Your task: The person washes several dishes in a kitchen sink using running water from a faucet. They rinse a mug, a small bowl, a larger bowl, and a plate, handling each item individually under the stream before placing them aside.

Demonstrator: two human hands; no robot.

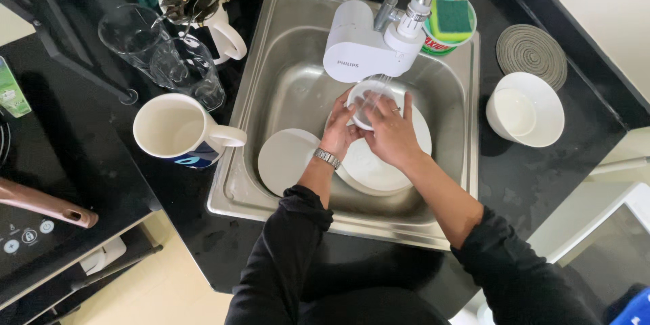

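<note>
- Head view: a small white bowl (369, 98) sits in both hands under the tap, over the steel sink (284, 34); the fingers hide much of its wall, and its lower side cannot be seen.
- The thin stream of water falling into the bowl is hard to make out against the white.
- The left hand (338, 128), a metal watch (328, 158) at the wrist, curls closed round the bowl's left side, gripping it.
- The right hand (389, 132) lies over the bowl's right rim with fingers spread and bent, holding it too; its palm is turned away, so the thumb is hidden.
- A white filter unit (359, 51) on the tap covers the sink's back wall.
- Below the hands lies a large white plate (379, 169), partly covered by them, and just beside it a smaller round plate (284, 159).
- On the black desk (535, 176), right, stands a white bowl (527, 110) near a round ribbed coaster (531, 51).
- Left stand a white mug (177, 130), two clear glasses (186, 71) and a mug of cutlery (203, 7), cut off by the top edge.
</note>
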